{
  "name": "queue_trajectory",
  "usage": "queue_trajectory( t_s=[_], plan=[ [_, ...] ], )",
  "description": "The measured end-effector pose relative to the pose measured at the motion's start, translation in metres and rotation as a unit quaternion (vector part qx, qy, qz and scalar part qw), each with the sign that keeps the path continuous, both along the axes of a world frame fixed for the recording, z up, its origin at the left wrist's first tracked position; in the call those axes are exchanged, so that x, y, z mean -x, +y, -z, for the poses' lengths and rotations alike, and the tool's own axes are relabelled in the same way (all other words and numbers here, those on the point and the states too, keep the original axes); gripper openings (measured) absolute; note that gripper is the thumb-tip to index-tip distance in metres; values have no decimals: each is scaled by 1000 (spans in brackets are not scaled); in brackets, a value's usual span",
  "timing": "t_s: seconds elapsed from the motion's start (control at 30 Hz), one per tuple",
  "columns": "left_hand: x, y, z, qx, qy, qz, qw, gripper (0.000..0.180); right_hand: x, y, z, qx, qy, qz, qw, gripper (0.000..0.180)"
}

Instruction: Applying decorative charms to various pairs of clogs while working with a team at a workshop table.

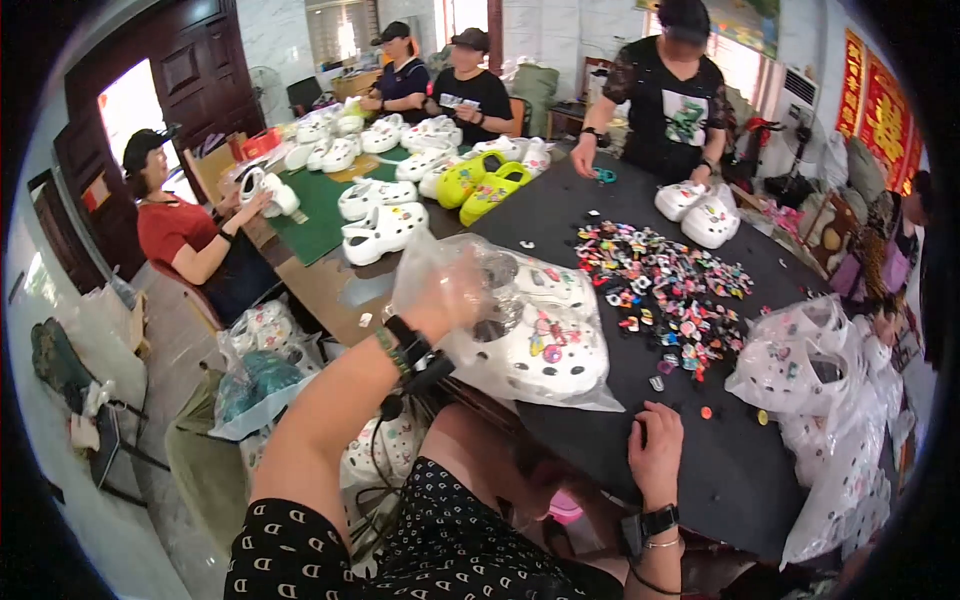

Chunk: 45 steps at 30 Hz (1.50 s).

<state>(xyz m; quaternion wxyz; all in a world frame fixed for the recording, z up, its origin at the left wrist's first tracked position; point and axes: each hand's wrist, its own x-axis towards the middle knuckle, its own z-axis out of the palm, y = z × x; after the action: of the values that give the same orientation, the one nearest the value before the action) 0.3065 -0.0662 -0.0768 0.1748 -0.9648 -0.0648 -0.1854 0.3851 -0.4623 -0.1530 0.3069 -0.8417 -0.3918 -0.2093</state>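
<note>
A: Packages? 
B: Clear plastic bag (540, 330) with white clogs, centre of the surface (720, 460). More filled clear bags (800, 365) at right edge.
A: Signs? 
B: Red-gold wall banners (880, 110), top right.

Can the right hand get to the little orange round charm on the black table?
Probably yes. The right hand rests on the black table's near edge, and the small orange round charm lies just beyond its fingers on bare tabletop. Nothing sits between them; the clear plastic bag of white clogs lies off to the left.
</note>
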Motion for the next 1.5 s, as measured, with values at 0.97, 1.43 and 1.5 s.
queue_trajectory(
  t_s=[0.97, 1.43, 1.5],
  plan=[
    [106, -84, -61, 229, -185, 94, 951, 24, -7, -92, -31, -586, 290, 119, 747, 11],
    [48, -85, -44, 367, -182, -22, 912, 24, 19, -191, -101, -655, 78, 247, 710, 43],
    [34, -92, -37, 373, -101, -55, 921, 24, 31, -183, -105, -627, 16, 296, 720, 40]
  ],
)
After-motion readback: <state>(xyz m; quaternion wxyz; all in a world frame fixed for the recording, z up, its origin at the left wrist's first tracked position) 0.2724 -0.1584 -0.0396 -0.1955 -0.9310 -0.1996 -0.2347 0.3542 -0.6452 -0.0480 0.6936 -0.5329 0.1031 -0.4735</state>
